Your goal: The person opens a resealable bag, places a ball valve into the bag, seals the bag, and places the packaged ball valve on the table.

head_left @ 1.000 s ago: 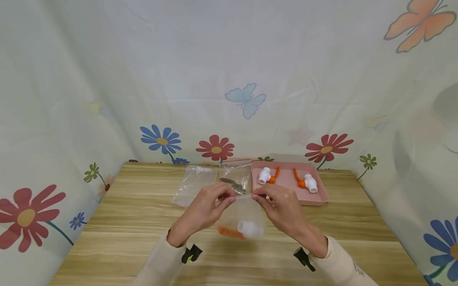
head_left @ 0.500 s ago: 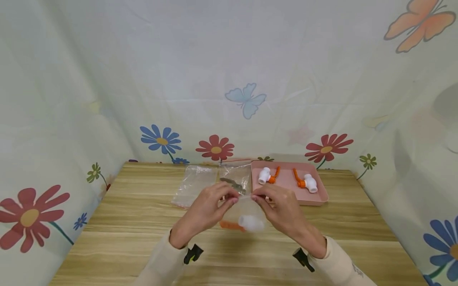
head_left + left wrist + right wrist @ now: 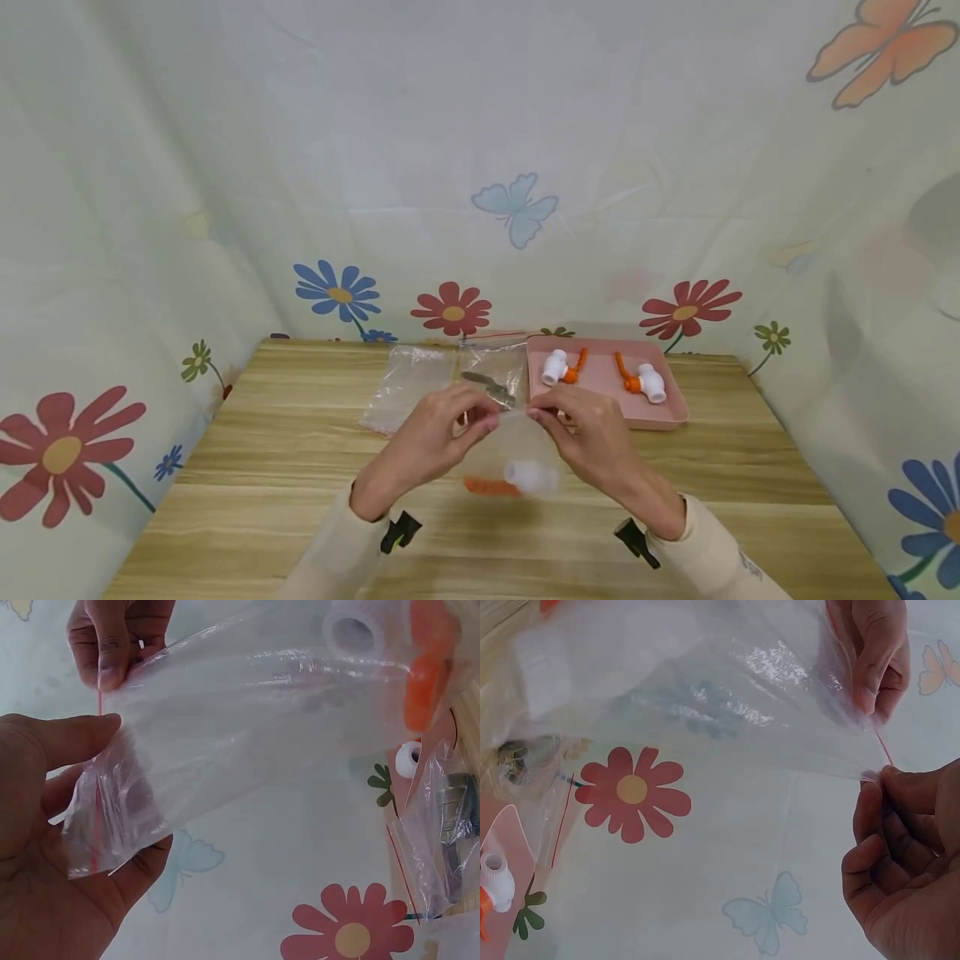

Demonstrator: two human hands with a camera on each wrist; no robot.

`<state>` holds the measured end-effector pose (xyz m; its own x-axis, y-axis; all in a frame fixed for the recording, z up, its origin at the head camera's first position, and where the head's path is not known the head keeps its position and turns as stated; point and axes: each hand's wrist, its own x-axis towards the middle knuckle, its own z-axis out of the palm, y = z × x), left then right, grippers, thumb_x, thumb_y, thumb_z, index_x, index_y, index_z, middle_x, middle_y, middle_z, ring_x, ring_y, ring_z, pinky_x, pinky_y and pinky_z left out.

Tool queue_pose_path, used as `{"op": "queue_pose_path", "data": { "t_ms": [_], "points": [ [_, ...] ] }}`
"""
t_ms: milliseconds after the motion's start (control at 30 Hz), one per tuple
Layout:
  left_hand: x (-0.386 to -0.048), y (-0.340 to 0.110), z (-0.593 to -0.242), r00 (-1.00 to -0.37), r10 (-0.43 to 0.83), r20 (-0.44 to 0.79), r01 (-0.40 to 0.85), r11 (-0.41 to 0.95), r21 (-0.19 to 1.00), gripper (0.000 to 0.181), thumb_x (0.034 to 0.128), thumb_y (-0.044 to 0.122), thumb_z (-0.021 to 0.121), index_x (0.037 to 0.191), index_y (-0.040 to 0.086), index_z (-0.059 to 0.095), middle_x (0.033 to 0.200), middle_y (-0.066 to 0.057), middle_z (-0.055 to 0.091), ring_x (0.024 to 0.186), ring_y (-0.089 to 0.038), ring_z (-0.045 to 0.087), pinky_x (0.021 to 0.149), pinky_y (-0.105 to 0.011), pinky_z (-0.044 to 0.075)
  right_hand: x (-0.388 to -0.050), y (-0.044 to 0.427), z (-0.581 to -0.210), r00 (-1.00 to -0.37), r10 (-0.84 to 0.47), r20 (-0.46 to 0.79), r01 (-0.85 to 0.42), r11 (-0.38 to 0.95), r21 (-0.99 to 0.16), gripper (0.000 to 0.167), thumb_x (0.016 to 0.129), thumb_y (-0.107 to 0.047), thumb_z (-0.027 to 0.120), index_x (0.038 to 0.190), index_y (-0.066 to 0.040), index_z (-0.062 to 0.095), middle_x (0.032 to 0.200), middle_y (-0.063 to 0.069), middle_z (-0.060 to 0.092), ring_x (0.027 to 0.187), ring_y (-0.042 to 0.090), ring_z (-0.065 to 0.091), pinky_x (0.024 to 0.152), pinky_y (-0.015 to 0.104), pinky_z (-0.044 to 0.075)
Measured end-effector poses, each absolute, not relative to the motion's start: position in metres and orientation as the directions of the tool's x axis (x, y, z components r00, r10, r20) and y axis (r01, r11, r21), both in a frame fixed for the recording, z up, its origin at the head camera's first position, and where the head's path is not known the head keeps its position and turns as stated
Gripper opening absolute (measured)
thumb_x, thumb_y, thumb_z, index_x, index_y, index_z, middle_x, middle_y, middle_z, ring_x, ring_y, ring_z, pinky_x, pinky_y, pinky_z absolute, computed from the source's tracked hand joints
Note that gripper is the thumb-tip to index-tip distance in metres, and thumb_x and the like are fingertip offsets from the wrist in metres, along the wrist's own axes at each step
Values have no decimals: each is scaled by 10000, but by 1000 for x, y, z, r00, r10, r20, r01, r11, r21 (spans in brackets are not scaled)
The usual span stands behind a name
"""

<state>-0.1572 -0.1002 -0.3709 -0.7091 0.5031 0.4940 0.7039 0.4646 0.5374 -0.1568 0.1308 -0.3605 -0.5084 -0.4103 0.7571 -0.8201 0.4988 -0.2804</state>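
A clear zip bag [image 3: 217, 742] with a red seal line hangs between the two hands, its top edge level with the fingertips. Inside it lies a white valve [image 3: 531, 477] with an orange handle [image 3: 491, 486], at the bag's bottom. The left hand [image 3: 432, 437] pinches the bag's top on one side; in the left wrist view its thumb lies on the plastic by the red line. At the other top corner, the right hand [image 3: 597, 439] pinches the edge between thumb and index finger, its other fingers curled in the right wrist view.
Behind the hands, a pink tray [image 3: 600, 408] holds two white valves [image 3: 555, 367] [image 3: 652, 383] with orange handles. Left of it lies a clear bag with a dark metallic item [image 3: 491, 389], then another clear bag [image 3: 412, 379]. A flowered curtain [image 3: 375, 167] surrounds the wooden table [image 3: 285, 467].
The bag and the valve in it have swung slightly, rising and then dropping a little and shifting right. The left fingers have moved slightly along the bag's top; the right hand is almost still.
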Motion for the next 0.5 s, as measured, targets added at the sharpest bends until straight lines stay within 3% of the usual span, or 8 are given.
{"op": "queue_pose_path", "data": {
  "t_ms": [233, 500],
  "points": [
    [-157, -105, -372, -730, 483, 484, 683, 491, 540, 70, 926, 158, 680, 981, 118, 695, 948, 54, 666, 793, -47, 564, 690, -217, 505, -157, 135, -360, -508, -393, 766, -814, 511, -278, 191, 738, 43, 792, 852, -88, 713, 802, -13, 712, 660, 40, 565, 588, 172, 477],
    [-159, -105, -376, -700, 472, 536, 714, 453, 533, 43, 914, 128, 683, 933, 93, 697, 880, 35, 665, 724, -58, 520, 638, -223, 499, -155, 136, -360, -517, -393, 760, -812, 505, -292, 193, 741, 37, 793, 858, -97, 718, 811, -20, 713, 663, 37, 555, 607, 129, 463]
  ]
}}
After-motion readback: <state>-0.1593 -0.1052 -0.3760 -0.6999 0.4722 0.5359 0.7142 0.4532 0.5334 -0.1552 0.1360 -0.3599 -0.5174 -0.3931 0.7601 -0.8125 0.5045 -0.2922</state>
